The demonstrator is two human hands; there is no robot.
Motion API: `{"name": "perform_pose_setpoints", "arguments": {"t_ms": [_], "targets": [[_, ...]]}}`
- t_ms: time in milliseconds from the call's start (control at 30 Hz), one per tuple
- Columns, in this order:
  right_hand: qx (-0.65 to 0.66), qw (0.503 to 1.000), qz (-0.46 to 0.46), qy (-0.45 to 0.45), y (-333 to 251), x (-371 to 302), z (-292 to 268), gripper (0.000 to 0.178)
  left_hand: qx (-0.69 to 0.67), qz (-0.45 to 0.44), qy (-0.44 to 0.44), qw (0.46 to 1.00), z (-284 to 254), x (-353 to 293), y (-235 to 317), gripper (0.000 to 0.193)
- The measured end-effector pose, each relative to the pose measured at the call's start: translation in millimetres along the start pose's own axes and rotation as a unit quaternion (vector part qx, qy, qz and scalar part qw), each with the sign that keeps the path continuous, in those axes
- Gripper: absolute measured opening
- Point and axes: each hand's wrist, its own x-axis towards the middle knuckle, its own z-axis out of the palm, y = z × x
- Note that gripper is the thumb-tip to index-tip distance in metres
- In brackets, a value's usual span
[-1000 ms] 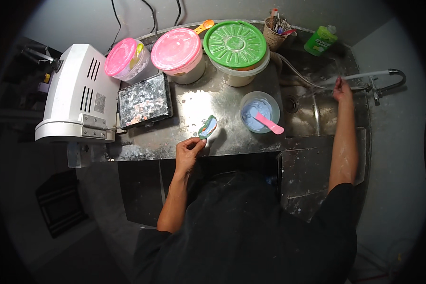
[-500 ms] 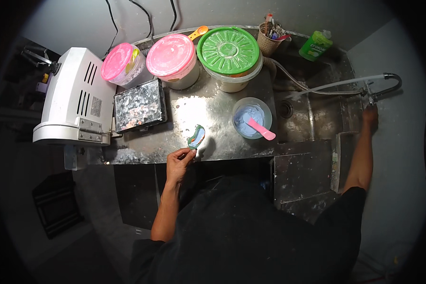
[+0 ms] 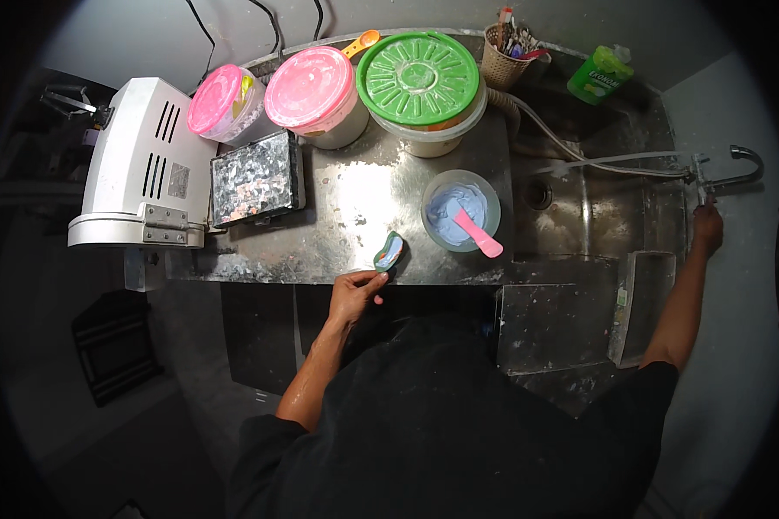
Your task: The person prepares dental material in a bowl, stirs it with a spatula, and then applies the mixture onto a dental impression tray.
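My left hand (image 3: 355,294) pinches a small curved green-edged piece, like a dental impression (image 3: 389,253), with pale blue material in it and a touch of red. It is held just above the counter's front edge. At the far right, my stretched-out right hand (image 3: 708,227) is closed at the base of the sink tap (image 3: 699,177); its fingertips are partly hidden. A pale streak (image 3: 614,159), apparently water, crosses the sink. Right of the left hand, a translucent mixing bowl (image 3: 431,227) holds pale blue paste (image 3: 446,206) and a pink spatula (image 3: 478,233).
Along the back stand two pink-lidded tubs (image 3: 310,86) (image 3: 216,99), a green-lidded tub (image 3: 420,78), a brush-filled woven cup (image 3: 504,67) and a green pouch (image 3: 599,76). A white machine (image 3: 138,164) and a dark speckled box (image 3: 255,180) occupy the counter's left. The sink (image 3: 571,221) lies right.
My left hand and its green-edged piece have shifted right, nearer the bowl. The pale streak met the spout's end before; now a gap separates them. The whole view has shifted slightly.
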Motion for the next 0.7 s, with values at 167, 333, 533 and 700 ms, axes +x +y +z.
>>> {"name": "perform_pose_setpoints", "arguments": {"t_ms": [167,333,533,700], "targets": [[0.276,0.959,0.063,-0.009,-1.3,2.3,22.3,0.066,0.006,-0.005,0.013,1.0,17.8,6.5,-5.0,0.024],[0.22,0.957,0.01,0.188,-51.1,-74.8,22.7,0.057,0.038,-0.005,0.007,0.999,19.9,12.7,-3.1,0.024],[0.526,0.799,-0.246,-0.158,-113.0,-245.5,44.0,0.025,0.143,0.005,-0.019,0.99,27.9,16.5,19.0,0.029],[0.511,0.753,-0.239,-0.337,-157.4,-373.6,34.3,0.02,0.329,0.077,-0.056,0.94,16.5,28.4,25.9,0.035]]}}
